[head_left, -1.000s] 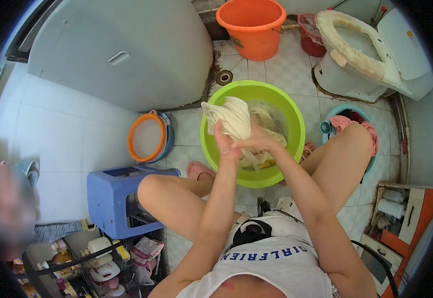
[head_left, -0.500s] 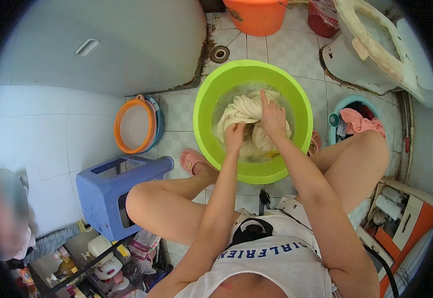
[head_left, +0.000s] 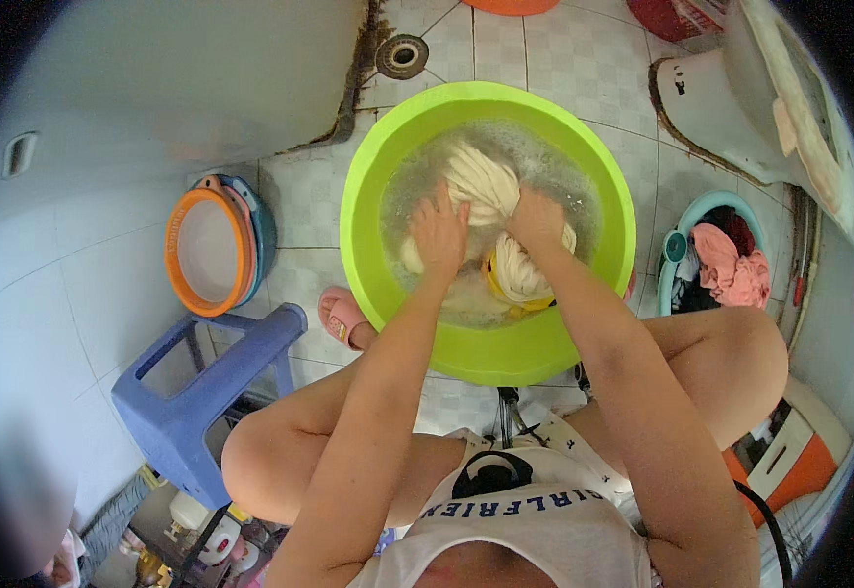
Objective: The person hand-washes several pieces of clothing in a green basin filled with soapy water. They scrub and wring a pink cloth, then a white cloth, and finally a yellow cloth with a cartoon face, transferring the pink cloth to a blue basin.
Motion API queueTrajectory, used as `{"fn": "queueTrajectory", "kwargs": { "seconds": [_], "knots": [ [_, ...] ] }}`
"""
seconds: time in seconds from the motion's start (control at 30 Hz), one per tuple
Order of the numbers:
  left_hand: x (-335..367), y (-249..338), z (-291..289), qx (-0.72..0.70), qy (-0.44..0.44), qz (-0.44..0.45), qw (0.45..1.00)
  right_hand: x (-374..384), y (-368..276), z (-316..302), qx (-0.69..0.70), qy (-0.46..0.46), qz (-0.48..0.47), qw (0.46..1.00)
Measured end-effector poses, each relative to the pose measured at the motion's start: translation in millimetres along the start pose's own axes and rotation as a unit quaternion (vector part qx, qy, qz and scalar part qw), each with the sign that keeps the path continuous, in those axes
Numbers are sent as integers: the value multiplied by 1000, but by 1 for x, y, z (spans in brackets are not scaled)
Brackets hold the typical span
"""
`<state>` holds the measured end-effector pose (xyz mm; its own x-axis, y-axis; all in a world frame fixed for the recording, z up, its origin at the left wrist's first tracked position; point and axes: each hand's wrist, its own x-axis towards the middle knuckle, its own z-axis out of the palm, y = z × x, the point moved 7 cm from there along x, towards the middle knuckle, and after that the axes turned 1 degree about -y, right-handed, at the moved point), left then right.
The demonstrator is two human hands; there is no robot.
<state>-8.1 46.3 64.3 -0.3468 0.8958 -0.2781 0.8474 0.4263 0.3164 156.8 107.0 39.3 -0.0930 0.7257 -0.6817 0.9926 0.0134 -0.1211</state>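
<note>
A large lime-green basin [head_left: 368, 284] of cloudy, sudsy water stands on the floor before me. In it lies a bunched, twisted off-white cloth [head_left: 481, 181], wet and partly under the water. My right hand [head_left: 537, 218] is closed round the gathered cloth right of the middle. To the left, my left hand [head_left: 439, 233] rests at the cloth's edge with fingers apart and thumb out; its fingertips meet the water. Something yellow [head_left: 530, 306] shows under the cloth near my right wrist; its kind is unclear.
Left of the basin, an orange-rimmed basin [head_left: 243, 257] leans with others at the wall, near a blue plastic stool [head_left: 177, 392]. At the right stands a teal tub [head_left: 664, 284] holding clothes [head_left: 731, 265]. A floor drain [head_left: 401, 57] and a toilet [head_left: 711, 108] are farther off.
My left hand has moved left off the twisted cloth and spread its fingers. My right hand has gone from a pointing finger to a grip. The cloth is pulled into a narrower bunch.
</note>
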Motion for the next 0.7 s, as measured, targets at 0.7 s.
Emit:
{"fn": "queueTrajectory", "kwargs": {
  "seconds": [0.7],
  "knots": [
    [13, 16, -10, -776, -376, -164, 478, -162, -78, -47, 222, 269, -306, 886]
  ]
}}
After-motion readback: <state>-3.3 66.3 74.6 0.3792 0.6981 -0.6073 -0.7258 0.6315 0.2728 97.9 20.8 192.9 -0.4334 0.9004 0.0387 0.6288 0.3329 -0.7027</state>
